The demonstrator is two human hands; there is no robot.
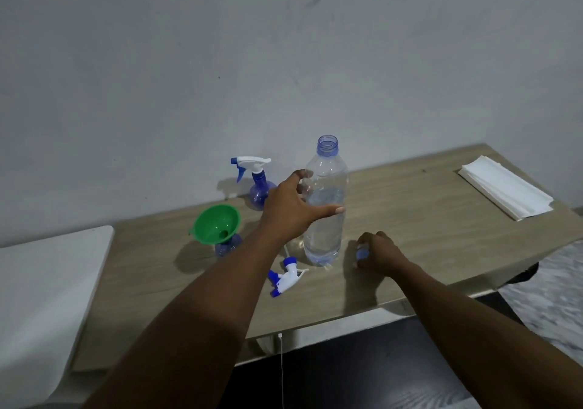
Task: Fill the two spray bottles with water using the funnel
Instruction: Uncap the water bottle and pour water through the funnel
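Nearest the table edge: detached white-and-blue plastic trigger spray head (285, 277), lying on its side on the light wood-grain table (410, 235); judged set aside to leave one bottle neck open.

Just right of it: right hand (377, 255), low on the table, fingertips pinching a small round blue bottle cap (362, 254); apparently held clear of the pour path, ready for recapping.

Between the two arms: tall clear plastic water bottle (325, 206), upright, uncapped, partly full. Left hand (293, 206) wrapped round its middle, thumb across the front, fingers curled behind; a hold suited to lifting and tipping.

Left of that: wide green plastic funnel (217, 224), seated spout-down in the neck of a small translucent blue spray bottle (227, 246), slightly tilted; placed to catch the pour. Fill level there too hidden to tell.

Further back, near the wall: second blue spray bottle (260, 187), trigger head fitted; judged not yet opened for filling.

Far right: stack of folded white paper napkins (504, 187), well apart, presumably for spills.
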